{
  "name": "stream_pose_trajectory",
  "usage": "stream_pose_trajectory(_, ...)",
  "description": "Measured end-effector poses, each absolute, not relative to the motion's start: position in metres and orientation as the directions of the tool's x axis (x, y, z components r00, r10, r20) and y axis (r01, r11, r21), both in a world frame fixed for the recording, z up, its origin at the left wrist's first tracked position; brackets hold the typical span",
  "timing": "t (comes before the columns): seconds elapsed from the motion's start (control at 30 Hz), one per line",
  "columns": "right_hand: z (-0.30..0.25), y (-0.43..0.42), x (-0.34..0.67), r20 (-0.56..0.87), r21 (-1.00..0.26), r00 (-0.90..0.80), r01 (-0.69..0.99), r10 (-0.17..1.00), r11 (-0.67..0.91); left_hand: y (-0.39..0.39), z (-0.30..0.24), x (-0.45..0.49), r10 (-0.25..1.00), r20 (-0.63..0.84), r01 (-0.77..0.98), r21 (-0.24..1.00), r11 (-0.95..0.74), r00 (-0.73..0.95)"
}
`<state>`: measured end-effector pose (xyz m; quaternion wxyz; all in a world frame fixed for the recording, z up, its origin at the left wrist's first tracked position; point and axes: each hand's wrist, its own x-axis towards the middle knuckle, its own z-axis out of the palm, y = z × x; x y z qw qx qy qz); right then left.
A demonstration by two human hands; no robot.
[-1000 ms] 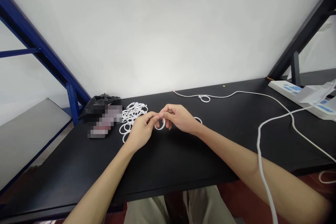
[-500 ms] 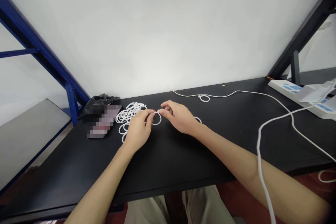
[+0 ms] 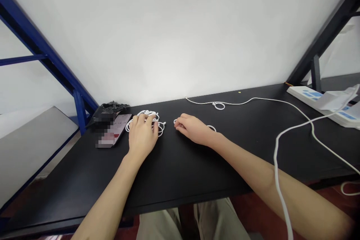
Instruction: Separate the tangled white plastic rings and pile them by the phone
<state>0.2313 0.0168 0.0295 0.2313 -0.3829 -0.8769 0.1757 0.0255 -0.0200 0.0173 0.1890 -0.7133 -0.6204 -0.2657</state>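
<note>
A pile of thin white rings (image 3: 161,130), some with a small knob or eyelet on the rim, lies on the black table. My left hand (image 3: 143,131) rests over this pile, fingers spread and pointing down into it, covering much of it. To the right, my right hand (image 3: 191,127) is low over the tabletop with its fingers curled around a white ring (image 3: 174,121); only a bit of that ring shows at the fingertips. Another white ring (image 3: 212,128) lies partly hidden behind my right wrist.
Left of the pile are a phone (image 3: 120,127) and a crumpled black plastic bag (image 3: 112,107). A white cable (image 3: 258,98) crosses the table, with a lone ring (image 3: 219,106) beside it. A white and blue panel (image 3: 306,95) stands at right. Another cable (image 3: 277,157) hangs over my right forearm.
My hands have parted. The left moved left and opened over the pile, letting go of the ring both hands held. The right lowered slightly, keeping a ring at its fingers.
</note>
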Motion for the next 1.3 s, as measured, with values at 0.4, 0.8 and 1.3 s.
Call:
stream_pose_trajectory(0.4,0.039,0.01,0.224,0.27,-0.91,-0.484,0.153,0.832,0.384,-0.026,0.026,0.038,0.806,0.573,0.828,0.373,-0.42,0.151)
stream_pose_trajectory(0.8,0.04,0.006,0.223,0.435,-0.809,-0.413,0.211,0.8,0.549,-0.032,0.031,0.046,0.879,0.441,0.765,0.497,-0.409,0.182)
stream_pose_trajectory(1.3,0.035,0.009,0.222,0.426,-0.811,-0.387,0.238,0.818,0.535,-0.033,0.026,0.047,0.816,0.491,0.792,0.346,-0.503,0.304)
